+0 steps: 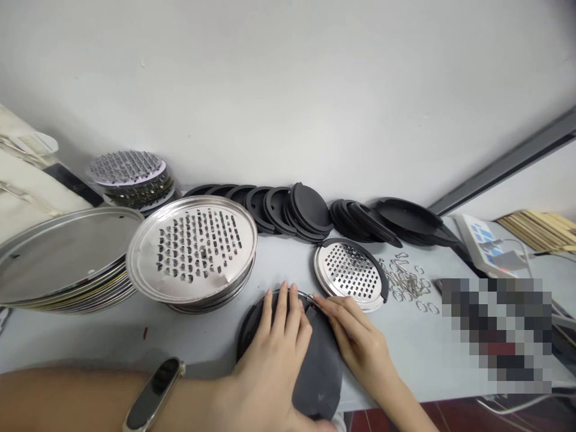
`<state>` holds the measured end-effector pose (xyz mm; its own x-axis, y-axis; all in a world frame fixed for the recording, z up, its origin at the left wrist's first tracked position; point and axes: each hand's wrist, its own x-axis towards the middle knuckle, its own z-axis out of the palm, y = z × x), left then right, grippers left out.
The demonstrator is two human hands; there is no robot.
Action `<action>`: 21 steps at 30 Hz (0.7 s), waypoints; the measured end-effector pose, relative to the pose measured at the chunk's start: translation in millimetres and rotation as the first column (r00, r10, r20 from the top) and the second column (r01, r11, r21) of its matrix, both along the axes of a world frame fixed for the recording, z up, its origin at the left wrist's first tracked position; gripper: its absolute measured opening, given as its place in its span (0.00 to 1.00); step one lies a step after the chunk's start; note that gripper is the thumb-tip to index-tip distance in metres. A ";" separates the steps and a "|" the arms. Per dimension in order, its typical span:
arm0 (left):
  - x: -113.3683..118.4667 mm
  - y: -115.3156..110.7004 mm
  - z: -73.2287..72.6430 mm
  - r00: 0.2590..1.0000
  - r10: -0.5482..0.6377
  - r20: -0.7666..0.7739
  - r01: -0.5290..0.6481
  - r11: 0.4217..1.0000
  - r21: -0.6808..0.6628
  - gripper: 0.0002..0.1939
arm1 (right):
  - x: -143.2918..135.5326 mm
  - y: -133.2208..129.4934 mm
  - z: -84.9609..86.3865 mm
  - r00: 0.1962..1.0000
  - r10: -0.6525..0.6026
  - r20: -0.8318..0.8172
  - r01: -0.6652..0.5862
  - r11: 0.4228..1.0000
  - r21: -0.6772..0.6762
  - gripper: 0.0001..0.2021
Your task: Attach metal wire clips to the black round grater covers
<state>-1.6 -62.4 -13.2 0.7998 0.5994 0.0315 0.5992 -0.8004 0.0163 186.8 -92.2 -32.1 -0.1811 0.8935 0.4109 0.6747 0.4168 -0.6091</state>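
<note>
A round black plastic disc [317, 366] lies at the table's near edge under my hands. My left hand [279, 348] rests flat across it, fingers stretched toward the far rim; a wristband is on that arm. At the disc's far right rim, beside a small raised tab, my right hand [355, 336] pinches with thumb and fingertips. A small shiny metal piece [310, 296] shows at those fingertips, mostly covered, so its exact shape is unclear. Just beyond the right hand sits a round metal grater plate [351, 271] with a black rim piece around part of it.
Left stand stacked grater plates [193, 252], large metal discs [67, 258] and spiked discs [128, 168]. Black plastic covers [310, 207] line the wall. Loose metal rings [407, 282] lie right of the grater. Farther right are a power strip [483, 243] and a blurred-out patch.
</note>
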 end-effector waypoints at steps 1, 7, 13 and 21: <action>-0.4 -0.1 0.3 1.000 0.001 0.010 -0.001 1.000 0.006 0.53 | -0.1 0.0 -0.2 1.000 -0.003 -0.002 0.003 1.000 0.002 0.20; -1.0 0.7 2.7 1.000 -0.013 0.010 0.014 1.000 -0.024 0.53 | -0.3 0.7 0.6 1.000 -0.001 -0.022 0.001 1.000 -0.006 0.20; -0.1 -0.9 -1.5 1.000 -0.004 -0.012 0.004 1.000 0.017 0.51 | 1.9 2.9 1.8 0.999 0.015 -0.031 -0.016 1.000 -0.021 0.19; -5.8 0.9 10.7 0.998 -0.037 0.044 0.043 0.989 -0.145 0.60 | 2.1 5.8 3.0 0.999 0.010 -0.041 -0.012 0.999 -0.050 0.16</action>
